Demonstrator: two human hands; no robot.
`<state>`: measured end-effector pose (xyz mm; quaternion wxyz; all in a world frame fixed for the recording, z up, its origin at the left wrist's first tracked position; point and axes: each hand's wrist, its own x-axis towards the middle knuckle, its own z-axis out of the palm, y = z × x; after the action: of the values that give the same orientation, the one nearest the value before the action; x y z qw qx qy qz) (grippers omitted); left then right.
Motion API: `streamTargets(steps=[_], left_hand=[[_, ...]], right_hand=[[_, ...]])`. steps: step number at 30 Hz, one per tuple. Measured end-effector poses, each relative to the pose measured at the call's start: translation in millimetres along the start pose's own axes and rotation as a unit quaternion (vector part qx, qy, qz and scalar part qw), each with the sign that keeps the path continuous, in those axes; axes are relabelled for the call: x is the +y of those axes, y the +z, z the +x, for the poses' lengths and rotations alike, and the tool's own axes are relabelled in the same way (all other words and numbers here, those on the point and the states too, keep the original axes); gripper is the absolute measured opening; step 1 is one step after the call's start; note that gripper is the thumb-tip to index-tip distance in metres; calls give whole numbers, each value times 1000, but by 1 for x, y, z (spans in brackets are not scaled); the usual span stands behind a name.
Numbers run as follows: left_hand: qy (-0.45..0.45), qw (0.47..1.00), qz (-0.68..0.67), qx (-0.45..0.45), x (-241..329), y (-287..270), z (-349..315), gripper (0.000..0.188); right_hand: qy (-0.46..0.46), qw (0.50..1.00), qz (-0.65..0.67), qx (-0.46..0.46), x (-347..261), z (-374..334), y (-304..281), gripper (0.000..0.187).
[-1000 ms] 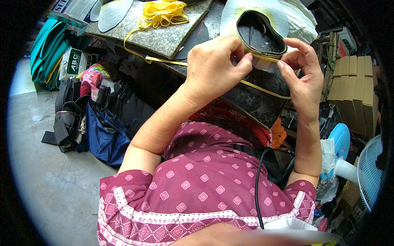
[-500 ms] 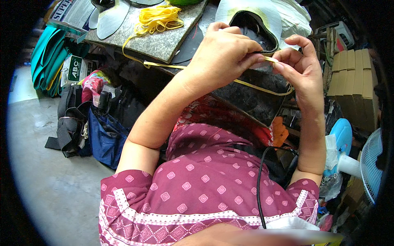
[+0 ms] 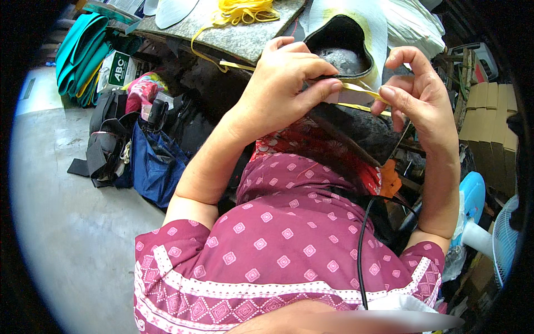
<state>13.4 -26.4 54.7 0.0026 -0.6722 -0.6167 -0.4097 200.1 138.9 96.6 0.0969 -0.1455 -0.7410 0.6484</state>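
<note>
My left hand (image 3: 286,83) is closed, thumb against fingers, on a narrow yellow strip (image 3: 360,92) and, it seems, the dark edge beneath it. My right hand (image 3: 414,94) pinches the same strip between thumb and forefinger, its other fingers raised and apart. Between the hands the strip runs taut. Just beyond them is a pale grey piece (image 3: 379,39) with yellowish smears and a rounded, black-edged opening; it looks like a shoe upper. The strip's other lengths loop below my hands and back left to a yellow bundle (image 3: 245,10). My left fingers hide part of the dark edge.
A stone-like grey slab (image 3: 233,36) lies on the worktable. Folded green cloth (image 3: 80,53), a box (image 3: 119,69) and a blue bag (image 3: 153,161) are at left. Stacked cardboard (image 3: 489,119) and a fan (image 3: 503,239) stand at right. A black cable (image 3: 360,250) crosses my shirt.
My right hand has moved away from my left, so more of the yellow strip shows between them. The strip's loop below has risen. The whole view has shifted slightly.
</note>
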Motion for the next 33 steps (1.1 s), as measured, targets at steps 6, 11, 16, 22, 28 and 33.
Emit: streamTargets(steps=[6,11,16,22,28,33], left_hand=[[-21,999,20,39,-1,1,-10,14],[-37,998,20,45,1,4,-8,14],[-48,998,10,40,4,4,-7,13],[-81,996,-19,22,4,-1,-9,13],[-88,996,-29,-1,3,-4,-10,19],[-79,996,-49,-9,6,-12,-4,24]], right_hand=[[-40,999,-14,3,5,6,1,40],[-53,998,-16,1,13,11,-14,43],[-96,995,-28,10,25,16,-29,48],[-125,992,-15,8,37,22,-34,49],[-113,993,27,-3,45,34,-28,46],[-114,993,38,7,50,40,-22,46]])
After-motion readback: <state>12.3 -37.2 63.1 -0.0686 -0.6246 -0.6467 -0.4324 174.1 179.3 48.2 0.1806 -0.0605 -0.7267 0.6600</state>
